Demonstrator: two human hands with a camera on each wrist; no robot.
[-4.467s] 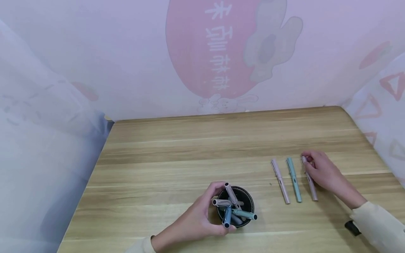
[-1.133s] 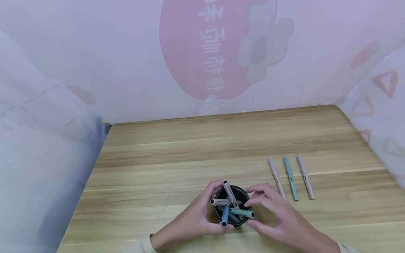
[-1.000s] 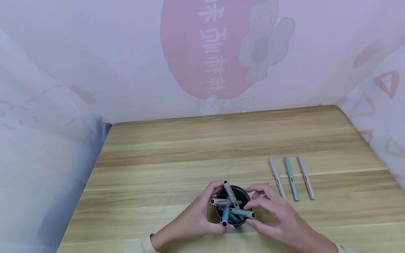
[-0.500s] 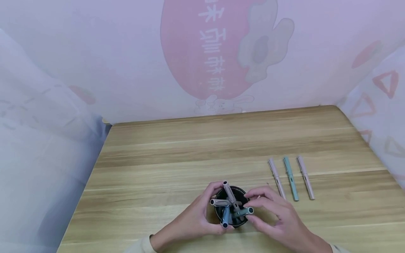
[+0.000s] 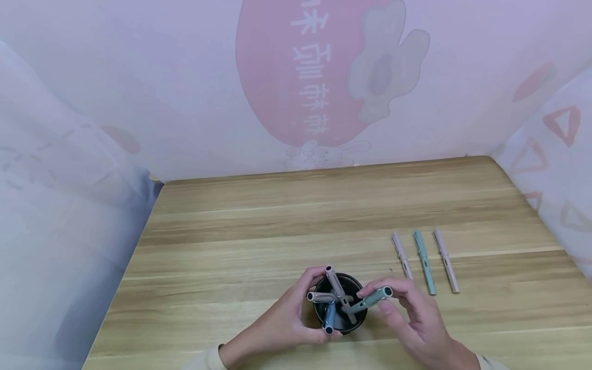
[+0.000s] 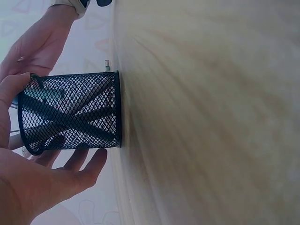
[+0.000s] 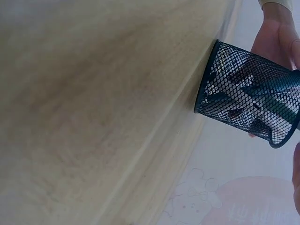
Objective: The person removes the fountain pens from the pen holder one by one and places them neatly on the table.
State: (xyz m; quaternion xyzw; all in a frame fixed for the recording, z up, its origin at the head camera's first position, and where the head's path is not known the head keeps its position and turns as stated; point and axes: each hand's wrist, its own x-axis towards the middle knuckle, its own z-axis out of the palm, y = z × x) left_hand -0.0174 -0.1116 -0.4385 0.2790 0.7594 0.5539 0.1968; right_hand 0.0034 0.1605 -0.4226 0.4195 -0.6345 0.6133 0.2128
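Tabletop (image 5: 277, 216): wood-grained, light brown with paler streaks; far right corner rounded. Back sheet (image 5: 185, 87): pale lilac, hangs upright behind the far edge. It bears a large pink oval (image 5: 277, 67) with a column of white characters (image 5: 315, 94); a grey lobed figure (image 5: 393, 59) overlaps the oval's right side; faint line-drawn animals (image 5: 321, 153) sit at its foot. Left sheet (image 5: 60, 246): pale, creased, faintly dashed. Right sheet (image 5: 561, 180): whitish, printed with triangle outlines (image 5: 575, 121), some red.

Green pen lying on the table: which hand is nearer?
Right: the right hand is close to the near end of the green pen; the left hand is farther left, holding the cup.
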